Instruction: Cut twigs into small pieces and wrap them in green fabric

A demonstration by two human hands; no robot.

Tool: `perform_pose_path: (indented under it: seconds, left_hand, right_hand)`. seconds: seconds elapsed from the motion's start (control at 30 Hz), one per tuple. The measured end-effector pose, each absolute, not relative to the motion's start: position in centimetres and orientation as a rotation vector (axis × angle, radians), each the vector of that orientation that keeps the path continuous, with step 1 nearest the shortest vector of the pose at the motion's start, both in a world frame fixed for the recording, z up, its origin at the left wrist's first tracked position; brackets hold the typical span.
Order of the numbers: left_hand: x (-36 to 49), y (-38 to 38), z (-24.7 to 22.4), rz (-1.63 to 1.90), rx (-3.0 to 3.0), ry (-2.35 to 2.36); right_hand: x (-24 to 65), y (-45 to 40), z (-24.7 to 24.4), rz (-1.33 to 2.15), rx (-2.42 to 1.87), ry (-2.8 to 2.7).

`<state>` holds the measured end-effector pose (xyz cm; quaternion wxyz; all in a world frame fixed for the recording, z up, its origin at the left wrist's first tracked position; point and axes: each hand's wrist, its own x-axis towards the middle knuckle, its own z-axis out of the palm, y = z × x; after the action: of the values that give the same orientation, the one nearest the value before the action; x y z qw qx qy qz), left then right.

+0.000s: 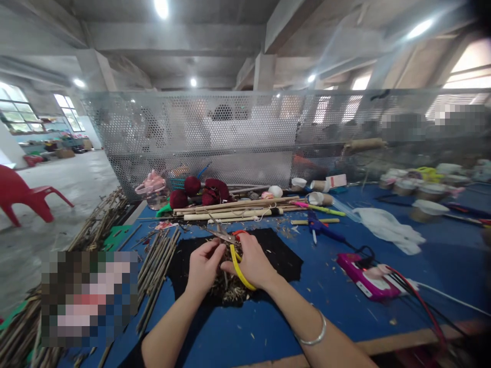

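"Since both hands work close together at the middle of the bench (253,327), record each one separately."

"Right hand (256,259): curled at the red handle of a pair of scissors (227,237). The blades point away to the left, above the left hand's fingertips. A yellow strip (238,272), resembling a measuring tape, curves down beneath the palm. A silvery bracelet (323,328) circles the wrist."

"And the left?"

"Left hand (202,269): thumb and fingers drawn together at the tips, just beside the right. Whether they pinch anything, I cannot tell."

"What lies below them?"

"Brown plant scraps (232,295), heaped on a black cloth (287,254). Thin sticks (157,276) lie in a loose bundle just left of the cloth."

"Farther out?"

"Beyond the cloth, a pale rod (195,217) among other rods; behind these, dark red balls (192,184). To the right, a blue glue gun (326,231), a white plastic bag (391,230) and, nearer the bench edge, a magenta box (353,273) with cables."

"Limits of the station?"

"A perforated metal screen (249,133) stands along the far side. A red chair (28,197) stands on the floor at far left."
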<state>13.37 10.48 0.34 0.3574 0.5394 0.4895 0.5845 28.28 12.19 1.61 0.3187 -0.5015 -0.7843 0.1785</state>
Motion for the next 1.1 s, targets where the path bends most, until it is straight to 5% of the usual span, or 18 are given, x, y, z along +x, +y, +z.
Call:
perform_pose_path:
  seconds: [1.1]
  left_hand:
    - [13.7, 9.7, 1.0, 1.543, 1.404, 1.336]
  right_hand:
    - [28.6, 13.4, -0.9, 0.612, -1.266, -2.057]
